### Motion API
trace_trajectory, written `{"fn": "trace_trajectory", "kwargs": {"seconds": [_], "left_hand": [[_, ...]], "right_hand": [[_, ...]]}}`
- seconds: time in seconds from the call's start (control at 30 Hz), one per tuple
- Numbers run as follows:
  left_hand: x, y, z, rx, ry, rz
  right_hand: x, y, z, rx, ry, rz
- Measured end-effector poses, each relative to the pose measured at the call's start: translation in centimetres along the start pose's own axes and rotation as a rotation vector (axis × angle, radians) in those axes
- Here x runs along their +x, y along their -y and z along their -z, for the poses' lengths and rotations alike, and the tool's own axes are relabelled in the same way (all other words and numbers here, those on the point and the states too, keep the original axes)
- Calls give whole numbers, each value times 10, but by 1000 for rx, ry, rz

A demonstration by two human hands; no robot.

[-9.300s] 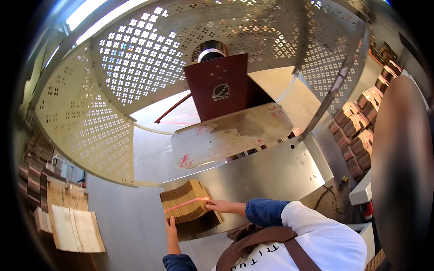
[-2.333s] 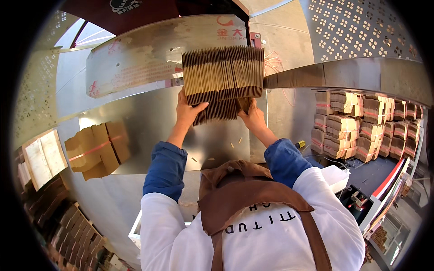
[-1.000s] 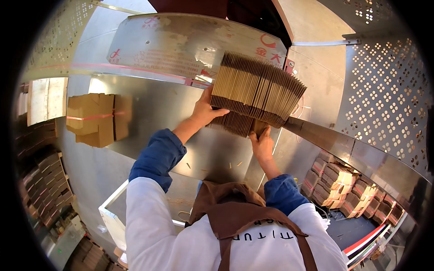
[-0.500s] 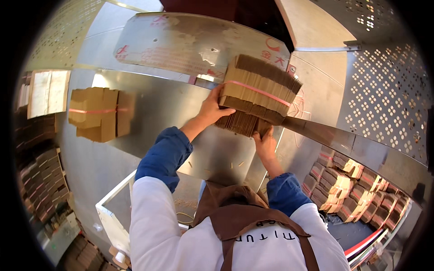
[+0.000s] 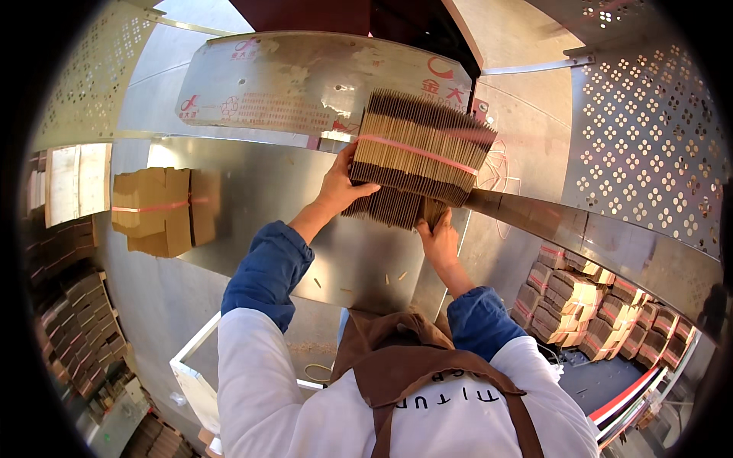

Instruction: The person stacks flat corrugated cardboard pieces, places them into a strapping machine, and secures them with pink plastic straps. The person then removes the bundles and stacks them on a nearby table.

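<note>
A thick bundle of folded cardboard sheets [image 5: 416, 145], tied with a pink strap, is at the far right part of the shiny metal table [image 5: 252, 183]. Its many edges face up and stand slightly apart. My left hand [image 5: 336, 187] grips its left side, the thumb lying along the near edge and the other fingers partly hidden. At the near right corner, my right hand [image 5: 439, 237] pinches the cardboard between thumb and fingers. A second strapped cardboard bundle [image 5: 153, 212] rests at the table's left end, away from both hands.
Behind the table is a metal panel [image 5: 298, 84] with red print. A metal rail [image 5: 534, 217] runs off to the right, near a perforated panel [image 5: 641, 153]. Stacked cardboard bundles [image 5: 565, 301] stand at lower right, more [image 5: 76, 320] at left. Small scraps lie on the table.
The held bundle and both hands appear a little further left, along with most of the view. The bundle's sheet edges look more spread apart. Both hands keep their hold.
</note>
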State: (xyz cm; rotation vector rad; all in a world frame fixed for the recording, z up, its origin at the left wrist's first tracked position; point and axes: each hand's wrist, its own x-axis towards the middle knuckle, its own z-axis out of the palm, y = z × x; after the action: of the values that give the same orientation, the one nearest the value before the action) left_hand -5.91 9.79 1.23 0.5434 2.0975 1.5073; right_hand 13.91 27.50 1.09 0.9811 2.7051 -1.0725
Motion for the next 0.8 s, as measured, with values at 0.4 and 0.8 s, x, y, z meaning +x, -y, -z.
{"fn": "trace_trajectory", "kwargs": {"seconds": [0.4,0.8], "left_hand": [[0,9,-7,-136,9,-48],[2,25,-12,-214,45,-89]], "right_hand": [[3,4,4,59,20,-19],[-1,-10,-6,21,-26,6]]}}
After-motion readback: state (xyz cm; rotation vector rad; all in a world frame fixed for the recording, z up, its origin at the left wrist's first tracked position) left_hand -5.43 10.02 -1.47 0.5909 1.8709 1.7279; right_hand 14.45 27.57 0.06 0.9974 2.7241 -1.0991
